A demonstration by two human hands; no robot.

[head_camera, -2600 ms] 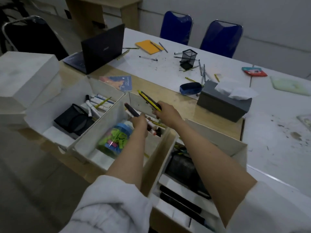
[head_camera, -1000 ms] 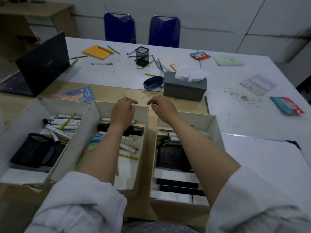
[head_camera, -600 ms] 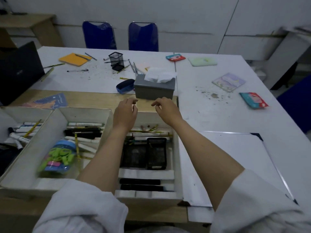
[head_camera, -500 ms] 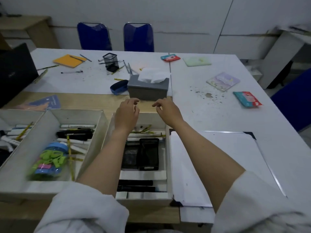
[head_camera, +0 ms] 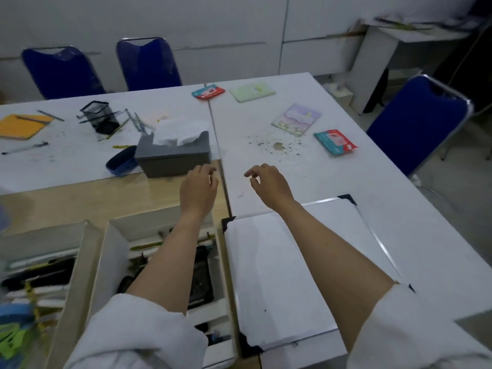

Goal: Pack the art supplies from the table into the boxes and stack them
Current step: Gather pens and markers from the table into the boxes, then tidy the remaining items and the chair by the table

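Two open white boxes stand at the near left. The right box [head_camera: 111, 251] holds pencils, white markers and a black mesh holder; my left forearm crosses above it. The left box [head_camera: 80, 262] holds markers, pens and a jar of green bits. A flat white lid [head_camera: 274, 278] with black corners lies to the right of them, under my right forearm. My left hand [head_camera: 198, 189] hovers beyond the box's far wall, fingers loosely curled, holding nothing. My right hand [head_camera: 267, 182] hovers over the white table, also loosely curled and empty.
A grey tissue box [head_camera: 173, 155] and a blue pencil case [head_camera: 121, 162] sit just beyond my left hand. Farther back are a black mesh pen cup [head_camera: 97, 117], loose pencils, an orange notebook [head_camera: 21, 125], a pastel notebook [head_camera: 295, 119] and two wipes packs. Blue chairs ring the table.
Both hands let go of the pens into the boxes and now hover empty. My view has swung right, bringing the white lid under my right arm; the hands moved forward past the boxes.
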